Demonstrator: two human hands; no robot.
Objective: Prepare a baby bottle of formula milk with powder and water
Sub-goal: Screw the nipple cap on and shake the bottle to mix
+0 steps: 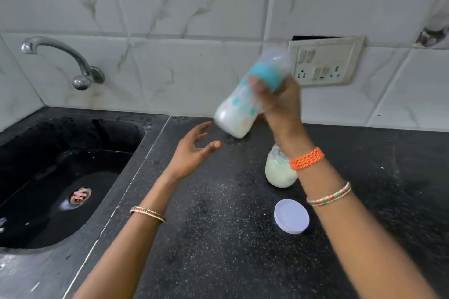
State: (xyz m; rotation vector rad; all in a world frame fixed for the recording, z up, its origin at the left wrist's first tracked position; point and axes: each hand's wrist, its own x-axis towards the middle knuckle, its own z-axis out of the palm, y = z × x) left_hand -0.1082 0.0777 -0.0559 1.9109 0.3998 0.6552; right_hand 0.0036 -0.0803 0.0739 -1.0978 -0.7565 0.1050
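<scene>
My right hand point(277, 99) grips the baby bottle point(239, 109) near its teal collar and holds it tilted above the counter, clear cap up and to the right. White milk fills the bottle's lower part, and the bottle looks blurred. My left hand point(194, 150) hovers open below and to the left of the bottle, palm up, holding nothing. A glass jar of white powder point(278, 172) stands uncovered on the black counter, partly hidden by my right wrist. Its white lid point(291, 219) lies flat on the counter in front of it.
A black sink point(60, 177) with a drain fills the left side, under a metal tap point(60, 56) on the tiled wall. A switch and socket plate point(325, 63) sits on the wall behind the bottle. The speckled black counter point(218, 226) stretches to the right.
</scene>
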